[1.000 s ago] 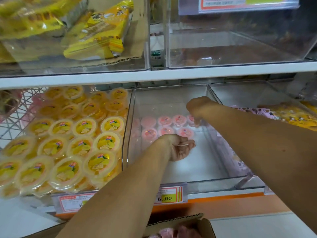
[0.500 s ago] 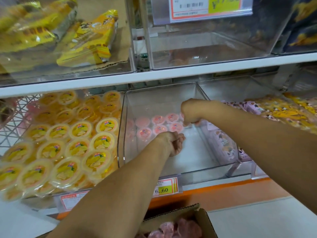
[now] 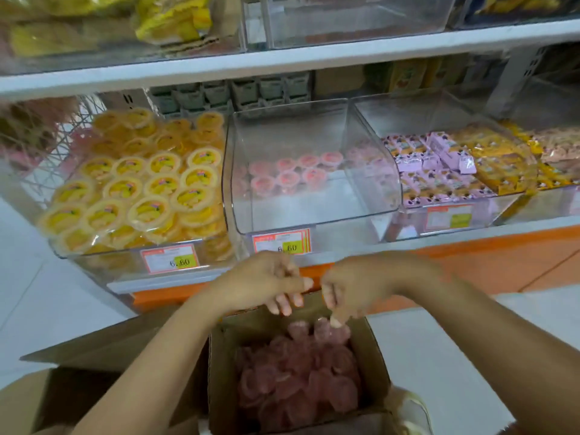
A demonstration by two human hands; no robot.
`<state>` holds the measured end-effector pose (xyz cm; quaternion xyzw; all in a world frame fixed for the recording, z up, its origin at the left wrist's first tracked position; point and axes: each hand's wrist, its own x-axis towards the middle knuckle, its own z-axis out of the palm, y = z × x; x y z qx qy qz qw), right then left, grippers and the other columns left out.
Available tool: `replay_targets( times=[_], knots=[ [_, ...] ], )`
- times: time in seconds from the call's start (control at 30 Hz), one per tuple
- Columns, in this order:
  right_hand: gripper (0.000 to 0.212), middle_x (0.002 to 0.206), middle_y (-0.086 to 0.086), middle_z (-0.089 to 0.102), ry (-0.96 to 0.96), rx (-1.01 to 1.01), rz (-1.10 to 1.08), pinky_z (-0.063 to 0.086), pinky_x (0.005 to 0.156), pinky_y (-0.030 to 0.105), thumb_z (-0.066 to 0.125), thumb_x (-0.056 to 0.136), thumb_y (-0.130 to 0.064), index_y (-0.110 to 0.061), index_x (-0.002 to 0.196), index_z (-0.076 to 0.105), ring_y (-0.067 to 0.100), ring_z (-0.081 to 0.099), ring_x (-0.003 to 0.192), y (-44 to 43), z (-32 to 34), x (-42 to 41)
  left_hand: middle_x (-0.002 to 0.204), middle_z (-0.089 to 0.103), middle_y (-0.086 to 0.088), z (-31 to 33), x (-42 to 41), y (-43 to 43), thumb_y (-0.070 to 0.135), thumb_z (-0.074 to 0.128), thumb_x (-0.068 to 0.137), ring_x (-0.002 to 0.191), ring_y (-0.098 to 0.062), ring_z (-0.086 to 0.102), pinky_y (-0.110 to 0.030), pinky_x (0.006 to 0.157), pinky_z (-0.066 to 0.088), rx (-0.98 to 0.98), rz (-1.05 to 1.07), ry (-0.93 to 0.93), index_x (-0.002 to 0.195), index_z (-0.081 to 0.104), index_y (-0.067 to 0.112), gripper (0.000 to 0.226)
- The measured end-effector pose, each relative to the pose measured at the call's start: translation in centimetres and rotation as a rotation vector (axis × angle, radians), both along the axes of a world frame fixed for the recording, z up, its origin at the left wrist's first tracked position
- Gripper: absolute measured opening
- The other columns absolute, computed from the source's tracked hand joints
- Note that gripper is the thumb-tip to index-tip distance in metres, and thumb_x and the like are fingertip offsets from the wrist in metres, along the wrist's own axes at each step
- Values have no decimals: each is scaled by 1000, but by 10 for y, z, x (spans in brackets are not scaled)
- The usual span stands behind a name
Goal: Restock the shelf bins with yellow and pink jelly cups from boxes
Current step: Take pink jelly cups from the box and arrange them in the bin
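An open cardboard box (image 3: pixel 373 365) at the bottom centre holds several pink jelly cups (image 3: pixel 295 381). My left hand (image 3: pixel 266 282) and my right hand (image 3: pixel 354 287) hover side by side over the box's far edge, fingers loosely curled downward, holding nothing. On the shelf above, a clear middle bin (image 3: pixel 317 215) has several pink jelly cups (image 3: pixel 295 172) in two rows at its back. The bin to its left is piled with yellow jelly cups (image 3: pixel 141 189).
A clear bin (image 3: pixel 477 208) on the right holds purple and yellow snack packs. Price tags (image 3: pixel 282 241) hang on the orange shelf front. An upper shelf (image 3: pixel 282 54) carries more clear bins. A box flap (image 3: pixel 103 343) spreads left over white floor.
Both hands have pulled out of the middle bin and come down over the box. The view has tilted down, showing more of the box.
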<state>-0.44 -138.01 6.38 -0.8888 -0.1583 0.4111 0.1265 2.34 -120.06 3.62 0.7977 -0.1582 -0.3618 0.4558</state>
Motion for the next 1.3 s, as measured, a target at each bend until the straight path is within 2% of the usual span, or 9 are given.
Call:
replay_targets(
  times=[0.2, 0.3, 0.4, 0.53, 0.63, 0.73, 0.87, 1.03, 1.3],
  knots=[
    [30, 68, 7, 43, -76, -356, 39, 41, 68, 32, 43, 96, -11, -5, 67, 50, 21, 42, 59, 34, -143, -2, 108, 66, -16, -140, -8, 5, 30, 63, 83, 98, -28, 65, -34, 83, 52, 451, 104, 262, 107, 63, 4, 36],
    [26, 94, 11, 59, -76, -361, -66, 42, 71, 33, 39, 97, -8, -4, 101, 65, 28, 56, 86, 28, -200, 4, 95, 68, -17, -193, -16, -6, 23, 55, 91, 87, -31, 66, -36, 75, 53, 368, 418, 373, 91, 66, 1, 24],
    [39, 142, 16, 42, -102, -318, -170, 43, 90, 41, 33, 100, -9, -5, 138, 43, 33, 46, 125, 25, -231, -2, 76, 61, -10, -221, -17, -17, 25, 58, 93, 63, -24, 58, -31, 58, 50, 184, 699, 547, 84, 63, 5, 23],
    [41, 141, 21, 37, -224, -283, -298, 42, 97, 41, 30, 102, -14, -1, 140, 26, 35, 44, 127, 24, -246, -10, 126, 59, -13, -295, 4, -21, 58, 58, 83, 110, -32, 60, -43, 91, 51, 177, 799, 664, 126, 56, 6, 68],
    [42, 137, 20, 41, -245, -302, -344, 47, 90, 39, 34, 100, -12, -5, 141, 25, 33, 52, 119, 22, -254, -11, 134, 54, -12, -373, 18, -19, 70, 44, 82, 119, -32, 54, -43, 100, 45, 252, 765, 655, 133, 52, 8, 80],
    [40, 134, 19, 45, -254, -323, -322, 47, 90, 39, 36, 99, -11, -3, 137, 29, 33, 53, 118, 21, -255, -11, 123, 61, -16, -358, 19, -17, 61, 49, 86, 110, -31, 60, -44, 95, 49, 180, 794, 661, 126, 57, 7, 68],
    [38, 130, 15, 52, -230, -296, -184, 47, 89, 37, 48, 95, -16, -5, 131, 45, 30, 54, 117, 16, -238, -10, 56, 64, -10, -264, 9, -19, 19, 52, 96, 42, -16, 60, -21, 44, 51, -121, 877, 883, 81, 63, 1, 25],
    [17, 102, 9, 65, 230, 249, -540, 56, 73, 31, 55, 90, -9, -9, 104, 65, 26, 68, 90, -19, -179, -11, 65, 64, -13, -244, 12, -28, 6, 53, 94, 54, -21, 61, -22, 47, 52, -338, 962, 991, 83, 59, -3, 15],
    [28, 113, 21, 61, 157, 745, -908, 55, 71, 28, 55, 86, 7, -5, 111, 60, 28, 61, 92, -86, -110, -28, 46, 61, -13, -235, 4, -55, 6, 53, 94, 33, -20, 58, -20, 33, 46, -440, 1005, 1065, 71, 56, -4, 26]
  ],
)
